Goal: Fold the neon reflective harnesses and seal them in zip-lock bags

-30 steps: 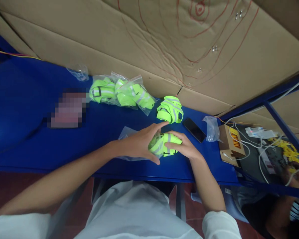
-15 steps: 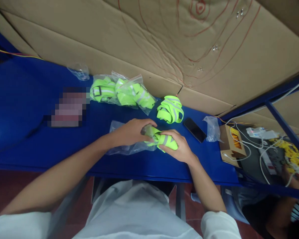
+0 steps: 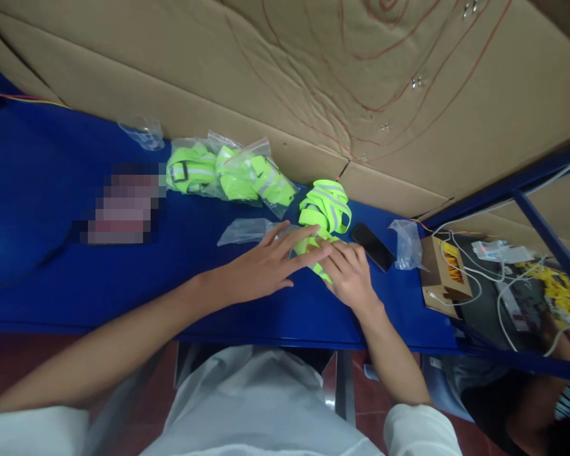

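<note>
A neon-yellow reflective strap (image 3: pixel 319 269) with a grey stripe lies bundled at the middle of the blue table. My right hand (image 3: pixel 350 271) is closed on its right side, fingers bent over the top. Stretched across the bundle from the left, my left hand (image 3: pixel 261 265) has its fingers apart and the fingertips close to the right hand's fingers. A clear plastic bag (image 3: pixel 244 232) lies flat behind my left hand, its right part hidden by the fingers. Directly behind the bundle sits a loose coil of the same strap (image 3: pixel 327 206).
Several bagged straps (image 3: pixel 235 172) lie along the cardboard wall (image 3: pixel 171 82). A phone (image 3: pixel 373 247), another clear bag (image 3: pixel 407 244) and a small carton (image 3: pixel 444 275) are on the right. Beyond the blue frame, a person's hand (image 3: pixel 567 339) is near yellow pieces.
My left hand has let go of the bag and strap and spread its fingers over the bundle. The bag has shifted back from under my left wrist. My right hand stays at the strap.
</note>
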Motion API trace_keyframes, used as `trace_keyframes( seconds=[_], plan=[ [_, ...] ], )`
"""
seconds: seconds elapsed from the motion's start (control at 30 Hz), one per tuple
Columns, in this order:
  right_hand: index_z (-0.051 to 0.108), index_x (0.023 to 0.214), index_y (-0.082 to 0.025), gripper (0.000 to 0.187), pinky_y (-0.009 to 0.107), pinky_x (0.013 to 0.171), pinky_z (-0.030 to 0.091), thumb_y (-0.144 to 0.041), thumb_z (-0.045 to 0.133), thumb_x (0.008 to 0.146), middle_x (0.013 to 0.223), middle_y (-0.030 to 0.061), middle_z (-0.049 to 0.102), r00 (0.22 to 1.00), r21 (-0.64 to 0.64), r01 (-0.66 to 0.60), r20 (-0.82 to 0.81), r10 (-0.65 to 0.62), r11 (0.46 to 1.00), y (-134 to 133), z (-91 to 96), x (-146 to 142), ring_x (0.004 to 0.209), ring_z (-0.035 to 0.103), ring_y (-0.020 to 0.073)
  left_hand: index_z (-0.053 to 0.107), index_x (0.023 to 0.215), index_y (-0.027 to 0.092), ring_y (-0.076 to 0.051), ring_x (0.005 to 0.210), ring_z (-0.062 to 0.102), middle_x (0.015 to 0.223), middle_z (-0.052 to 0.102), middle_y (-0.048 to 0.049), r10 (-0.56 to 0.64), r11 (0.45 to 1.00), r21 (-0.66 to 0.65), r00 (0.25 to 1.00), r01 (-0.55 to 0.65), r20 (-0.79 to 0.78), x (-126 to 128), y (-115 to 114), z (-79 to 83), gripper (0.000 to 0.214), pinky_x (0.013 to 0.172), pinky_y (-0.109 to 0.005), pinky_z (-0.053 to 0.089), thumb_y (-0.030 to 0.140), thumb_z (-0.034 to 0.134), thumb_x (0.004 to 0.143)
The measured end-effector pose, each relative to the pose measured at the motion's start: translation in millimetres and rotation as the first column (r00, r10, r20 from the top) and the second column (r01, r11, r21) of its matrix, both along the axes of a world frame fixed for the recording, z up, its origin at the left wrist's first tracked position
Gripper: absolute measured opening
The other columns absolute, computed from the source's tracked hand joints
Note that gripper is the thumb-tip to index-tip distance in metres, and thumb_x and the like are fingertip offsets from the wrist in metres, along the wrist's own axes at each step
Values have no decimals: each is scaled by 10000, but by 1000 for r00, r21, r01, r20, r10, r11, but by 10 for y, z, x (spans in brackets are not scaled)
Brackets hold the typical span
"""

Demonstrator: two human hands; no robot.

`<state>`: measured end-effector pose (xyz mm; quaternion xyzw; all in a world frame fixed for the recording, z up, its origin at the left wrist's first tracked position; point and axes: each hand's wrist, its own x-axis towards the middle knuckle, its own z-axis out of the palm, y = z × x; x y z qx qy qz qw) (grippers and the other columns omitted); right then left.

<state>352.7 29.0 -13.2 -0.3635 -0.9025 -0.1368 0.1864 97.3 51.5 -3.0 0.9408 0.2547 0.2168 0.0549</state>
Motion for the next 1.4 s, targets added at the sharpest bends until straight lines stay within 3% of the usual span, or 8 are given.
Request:
trace_keyframes(
  seconds=[0.1, 0.3, 0.43, 0.57, 0.9, 1.03, 1.17, 1.4],
  plan=[
    [624, 1404, -219, 391, 460, 1020, 434, -129, 479, 1053, 1388, 107, 708, 995, -43, -7, 99, 11, 999, 51, -89, -40, 1257, 617, 279, 49, 1691, 309, -323, 1587, 294, 1726, 248, -140, 7, 988, -154, 1000, -9, -17, -74, 5, 58, 1010, 1268, -511, 347, 234, 712, 934],
    [599, 1432, -264, 413, 481, 1117, 407, -121, 484, 1062, 1482, 69, 648, 987, -81, -75, 139, 86, 994, 39, -172, -160, 1290, 612, 244, 295, 1652, 170, -421, 1548, 346, 1643, 399, -233, 257, 953, -110, 946, -282, -200, -237, 208, -134, 1033, 1296, -644, 145, 494, 835, 834],
    [642, 1358, -264, 405, 671, 1259, 208, -466, 633, 1007, 1465, 105, 637, 994, -237, -109, -27, 105, 965, 22, -150, -213, 1458, 486, 343, 324, 1631, 126, -427, 1546, 339, 1642, 388, -251, 203, 928, -233, 918, -292, -341, -243, 296, -263, 1060, 1264, -689, 150, 660, 771, 831],
    [616, 1375, -195, 513, 504, 1172, 456, -522, 655, 982, 1483, 178, 578, 983, -339, -144, -158, 95, 930, 98, -139, -180, 1407, 542, 297, 233, 1660, 140, -413, 1590, 244, 1693, 295, -242, 186, 930, -252, 935, -267, -303, -203, 347, -251, 1110, 1265, -686, 82, 676, 754, 839],
    [673, 1330, -173, 370, 529, 1096, 538, -293, 705, 981, 1282, 157, 730, 933, 103, -355, 100, 346, 929, 149, -280, -42, 1224, 666, 322, 338, 1607, 137, -346, 1519, 423, 1585, 493, -224, 33, 969, -238, 988, -69, -152, -107, 361, -314, 990, 1296, -530, 99, 636, 756, 860],
    [693, 1279, -135, 337, 496, 1051, 584, -296, 704, 983, 1287, 179, 730, 920, 174, -390, 26, 392, 904, 86, -253, -62, 1213, 677, 316, 442, 1541, 131, -394, 1461, 476, 1491, 587, -220, -16, 992, -123, 999, 10, -44, -58, 313, -354, 927, 1285, -599, 2, 647, 769, 843],
    [692, 1275, -195, 286, 465, 1053, 598, -288, 675, 1005, 1267, 132, 741, 921, 97, -369, -97, 378, 924, 76, -214, -118, 1201, 697, 278, 485, 1479, 117, -378, 1386, 543, 1451, 607, -212, -59, 989, -137, 997, 51, -56, 10, 282, -389, 884, 1262, -542, 147, 696, 723, 854],
    [665, 1244, -243, 309, 387, 946, 627, -300, 747, 951, 1176, 103, 750, 835, -218, -215, -547, 63, 952, 0, -56, -212, 1082, 741, 235, 450, 1479, 145, -361, 1395, 517, 1470, 568, -190, -9, 922, -386, 1000, 18, 26, 58, 141, -217, 1085, 1212, -475, 282, 756, 839, 672]
  ],
)
